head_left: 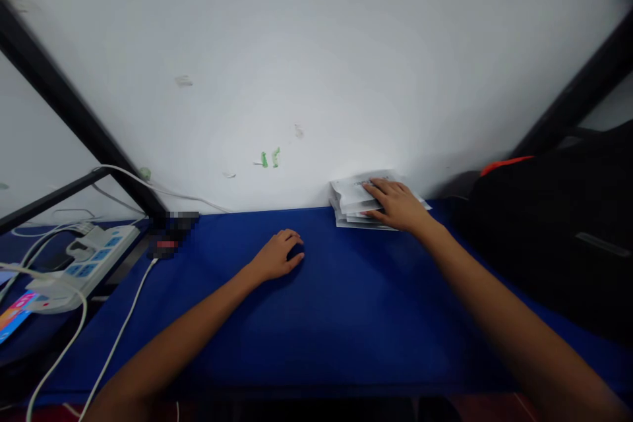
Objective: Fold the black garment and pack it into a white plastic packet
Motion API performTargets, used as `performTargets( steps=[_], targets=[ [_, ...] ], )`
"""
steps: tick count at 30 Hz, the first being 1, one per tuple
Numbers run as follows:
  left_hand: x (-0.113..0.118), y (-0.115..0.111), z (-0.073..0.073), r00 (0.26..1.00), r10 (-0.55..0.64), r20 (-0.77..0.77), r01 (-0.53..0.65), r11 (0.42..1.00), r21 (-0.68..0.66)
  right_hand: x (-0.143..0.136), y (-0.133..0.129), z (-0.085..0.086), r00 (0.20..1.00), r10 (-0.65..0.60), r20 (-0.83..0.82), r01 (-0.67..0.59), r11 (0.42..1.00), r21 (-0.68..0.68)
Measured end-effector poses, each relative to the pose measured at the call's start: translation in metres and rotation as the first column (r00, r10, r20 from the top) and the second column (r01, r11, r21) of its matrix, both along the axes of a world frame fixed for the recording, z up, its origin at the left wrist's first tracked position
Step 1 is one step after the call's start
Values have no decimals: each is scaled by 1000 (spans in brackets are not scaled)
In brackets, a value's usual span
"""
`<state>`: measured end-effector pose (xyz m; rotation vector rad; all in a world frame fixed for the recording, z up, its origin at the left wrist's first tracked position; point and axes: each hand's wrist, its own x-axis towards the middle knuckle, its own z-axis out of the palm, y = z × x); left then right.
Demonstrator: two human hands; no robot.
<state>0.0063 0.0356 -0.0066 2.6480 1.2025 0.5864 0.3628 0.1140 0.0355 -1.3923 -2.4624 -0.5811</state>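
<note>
My right hand [398, 206] is at a small stack of folded white paper bags [349, 192] by the wall. Its fingers lie over the top bag and the thumb is at the front edge, gripping them. Dark print on the top bag is partly covered by the fingers. My left hand [277, 256] rests on the blue tabletop [316, 316], fingers slightly bent and thumb apart, with nothing in it. It is to the left of the bags and not touching them.
At the far right stands a large black bag [554, 231] with an orange edge. A white power strip [99, 257] and cables lie at the left, near a blurred dark object [171, 237]. Black metal bars [74, 99] frame the white wall [316, 66] behind.
</note>
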Motion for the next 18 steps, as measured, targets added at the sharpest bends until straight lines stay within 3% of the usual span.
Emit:
performTargets(
  steps=[9, 13, 16, 18],
  targets=[
    [-3, 10, -15, 999, 50, -19, -51, 999, -16, -1, -20, -2, 972, 110, -206, -83, 987, 135],
    [-3, 7, -15, 998, 62, -23, -63, 998, -17, -24, -50, -11, 903, 319, -289, -254, 937, 242],
    [-3, 5, -14, 998, 45, -44, -46, 999, -19, -55, -73, -19, 821, 499, -278, -476, 867, 148],
    [-2, 3, -14, 997, 28, -74, -30, 999, -24, -75, -82, -26, 790, 543, -284, -568, 823, -7]
  ],
)
